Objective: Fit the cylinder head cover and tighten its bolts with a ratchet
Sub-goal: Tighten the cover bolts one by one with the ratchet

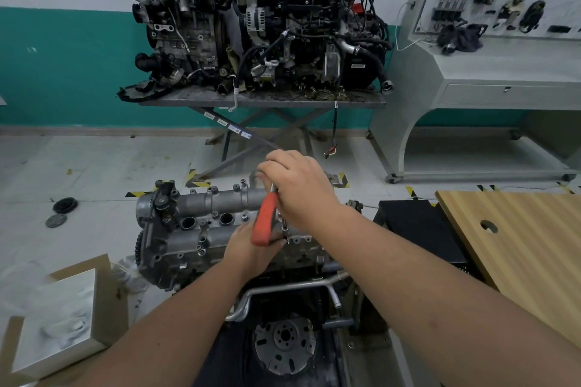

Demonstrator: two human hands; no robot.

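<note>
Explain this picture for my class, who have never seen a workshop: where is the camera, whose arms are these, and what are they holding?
The camera sits on the worker's head, looking forward and down, so the arms are the worker's own. In front lies an engine with its silver cylinder head cover on top. The right hand grips the upper end of a ratchet with an orange handle. The left hand holds its lower end, near a bolt. Behind, two more engines stand on a lift table. A wooden board is at right.
</note>
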